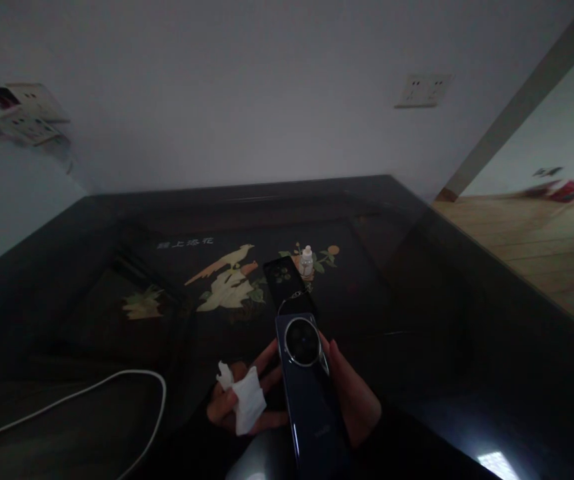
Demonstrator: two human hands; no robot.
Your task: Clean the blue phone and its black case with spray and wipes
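A dark blue smartphone [311,407] is held back up, its big round camera ring at the far end. My right hand [354,397] is closed around its right edge. My left hand [229,400] pinches a crumpled white tissue [250,400], with some fingers reaching to the phone's left edge. Just beyond the phone, a flat black rectangular object [281,277], perhaps another phone or a case, lies on the table. A thin chain or cord [289,300] crosses its near end. Beside it stands a small white dropper bottle [307,261].
The glossy dark table [391,287] carries a bird-and-flower picture [231,277] and meets the wall at the back. A white cable [111,377] curves across the left front. Wall sockets [423,91] are above, and wooden floor [531,233] lies to the right.
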